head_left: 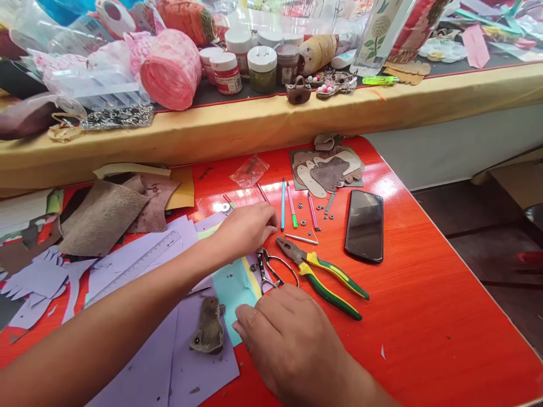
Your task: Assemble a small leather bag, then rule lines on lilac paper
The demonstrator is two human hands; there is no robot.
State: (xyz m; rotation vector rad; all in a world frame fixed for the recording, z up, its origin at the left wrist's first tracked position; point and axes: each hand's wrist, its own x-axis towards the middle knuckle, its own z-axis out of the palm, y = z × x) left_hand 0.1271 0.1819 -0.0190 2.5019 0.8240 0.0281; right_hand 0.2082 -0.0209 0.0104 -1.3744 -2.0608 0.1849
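Observation:
My left hand (250,227) reaches across the papers with its fingers curled down and closed. What they hold, if anything, is hidden. Just below its fingertips lie metal scissors (278,271), their upper part partly covered by the hand. My right hand (288,339) is nearer to me, fingers folded in and thumb at the left side; its grip is out of sight. Green-and-yellow pliers (324,274) lie open to its upper right. On the purple paper (148,350) to its left rests a small brown leather piece (208,327) with metal snaps.
A black phone (363,226) lies to the right. Colored pens (283,203), small metal rings and cut leather shapes (331,169) are behind the pliers. Leather scraps (104,215) and a clear ruler (136,264) lie left. Paint jars (262,69) line a raised shelf.

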